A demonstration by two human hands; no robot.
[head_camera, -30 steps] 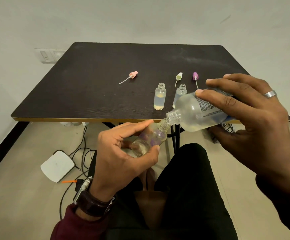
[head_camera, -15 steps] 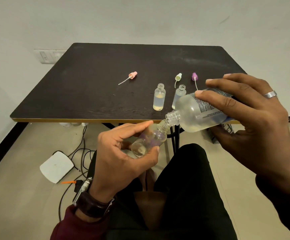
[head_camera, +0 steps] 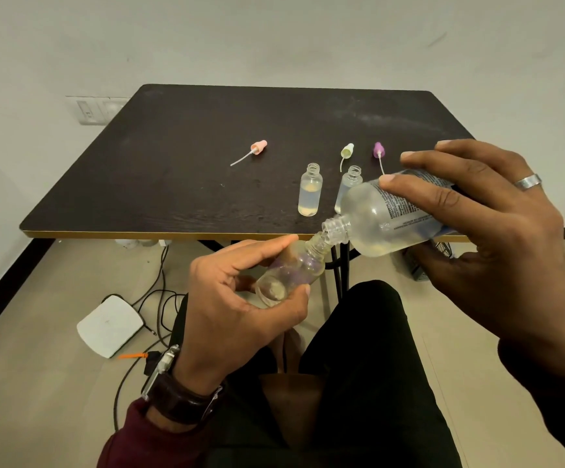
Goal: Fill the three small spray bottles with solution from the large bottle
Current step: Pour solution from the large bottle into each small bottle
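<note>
My right hand point(head_camera: 483, 238) grips the large clear bottle point(head_camera: 372, 221), tipped on its side with its open mouth touching the neck of a small clear bottle point(head_camera: 294, 268). My left hand point(head_camera: 237, 309) holds that small bottle tilted, below the table's front edge. Two more small bottles stand upright and uncapped on the dark table point(head_camera: 179, 184): one point(head_camera: 310, 194) holding cloudy liquid, the other point(head_camera: 349, 184) partly hidden behind the large bottle. Three spray caps lie further back: pink point(head_camera: 258, 147), pale yellow point(head_camera: 346, 151) and purple point(head_camera: 378, 149).
Under the table are black cables point(head_camera: 159, 298), a white flat device point(head_camera: 109, 325) and the table's black legs point(head_camera: 338, 265). A wall socket plate point(head_camera: 95, 111) is at the left. My legs in black trousers point(head_camera: 358, 366) fill the lower middle.
Both hands hold nearly the same pose; the large bottle stays tipped against the small one's neck. The view shifts only slightly.
</note>
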